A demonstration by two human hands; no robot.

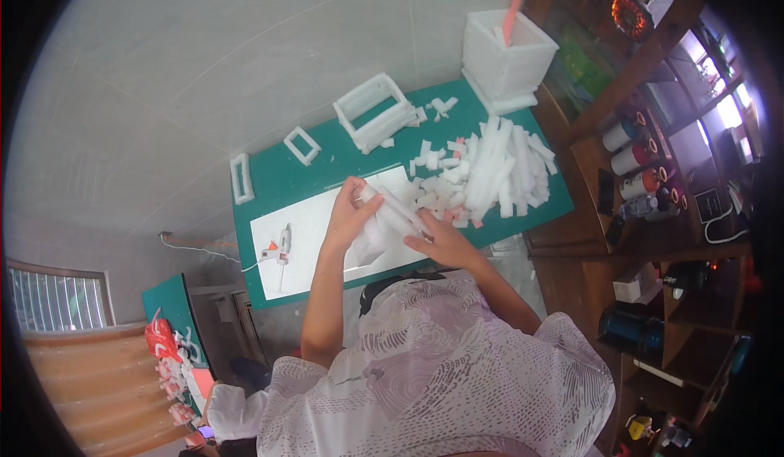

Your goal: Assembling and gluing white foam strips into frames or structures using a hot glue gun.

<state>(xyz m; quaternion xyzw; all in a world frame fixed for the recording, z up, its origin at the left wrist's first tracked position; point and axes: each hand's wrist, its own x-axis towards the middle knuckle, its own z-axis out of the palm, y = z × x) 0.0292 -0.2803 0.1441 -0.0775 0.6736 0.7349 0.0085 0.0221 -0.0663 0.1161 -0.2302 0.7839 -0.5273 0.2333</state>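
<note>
Between my two hands is a white foam piece point(398, 210), made of long strips lying side by side and held at a slant above the white board point(327, 212). My left hand point(348, 216) pinches its upper left end with thumb and fingers. At the lower right end, my right hand point(447, 242) grips it, its fingertips partly hidden. A white block-like part point(369, 243) shows beneath the strips; whether it is joined to them I cannot tell. A glue gun point(282, 246) with an orange part lies on the board, left of my left hand.
Loose foam strips point(498, 167) and small offcuts are heaped on the green table point(286, 183). Behind stand an open foam frame point(376, 112), two smaller frames and a tall foam box point(505, 61). A white cord point(220, 253) runs left. Wooden shelves point(588, 179) stand right; a person's sleeve point(233, 412) shows lower left.
</note>
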